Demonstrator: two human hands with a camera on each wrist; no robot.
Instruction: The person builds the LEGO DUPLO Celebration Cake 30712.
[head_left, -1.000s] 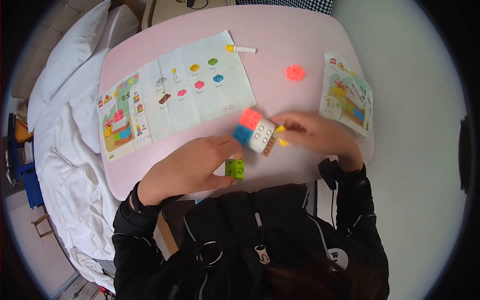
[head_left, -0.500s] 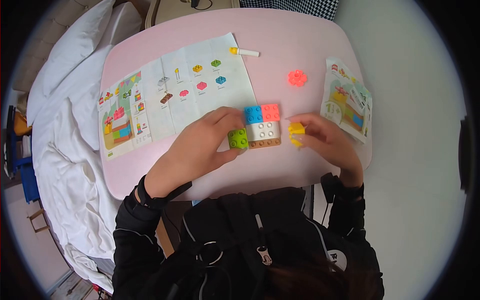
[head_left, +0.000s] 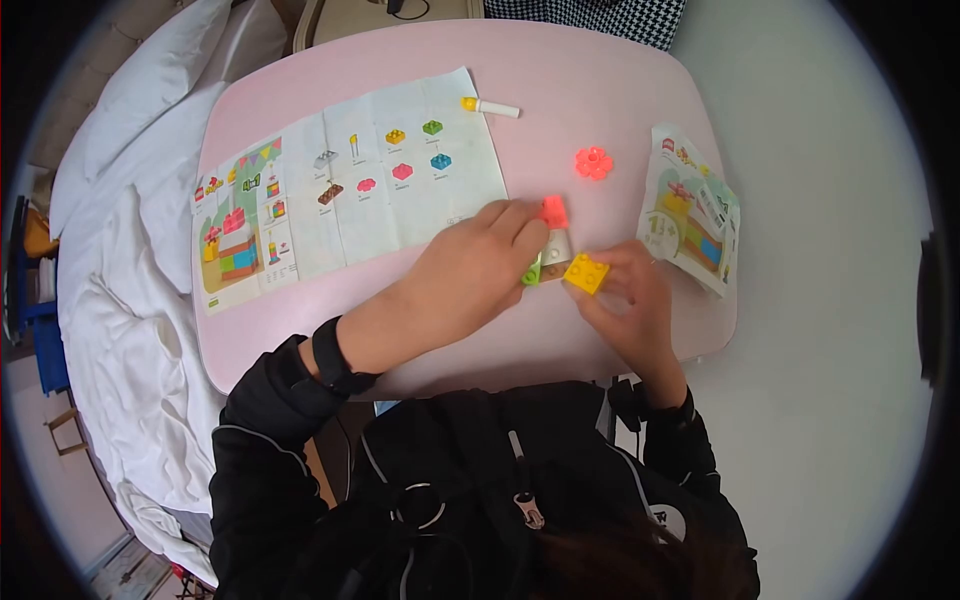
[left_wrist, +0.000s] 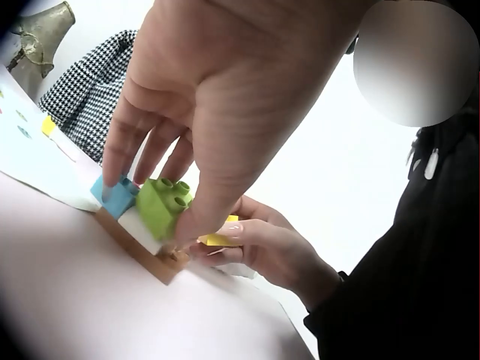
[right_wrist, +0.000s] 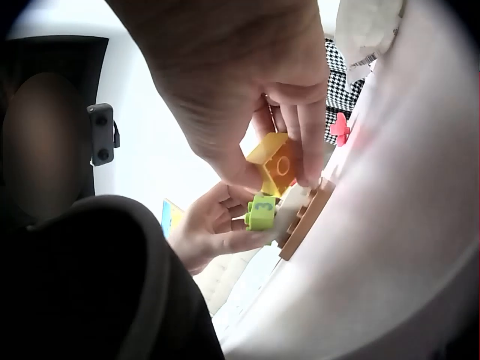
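My left hand [head_left: 465, 262] grips a green brick [left_wrist: 161, 210] printed with a 3, its thumb on the near side and a fingertip against the blue brick [left_wrist: 116, 196]. The green brick is at the white brick [right_wrist: 290, 212], which sits on a long brown base brick [right_wrist: 307, 223]. A coral brick [head_left: 554, 211] shows past my left fingers in the head view, where the hand hides the blue one. My right hand [head_left: 638, 300] pinches a yellow brick [head_left: 586, 273] between thumb and fingers, close over the right end of the brown base.
A coral flower piece [head_left: 593, 163] and a white candle piece with a yellow tip [head_left: 492, 107] lie farther back on the pink table [head_left: 560, 70]. An unfolded instruction sheet [head_left: 350, 230] covers the left side. A printed packet [head_left: 690, 210] lies at the right edge.
My left hand has moved right with the green brick, now covering much of the brick stack. The yellow brick in my right hand has turned studs up and come to the stack's right end.
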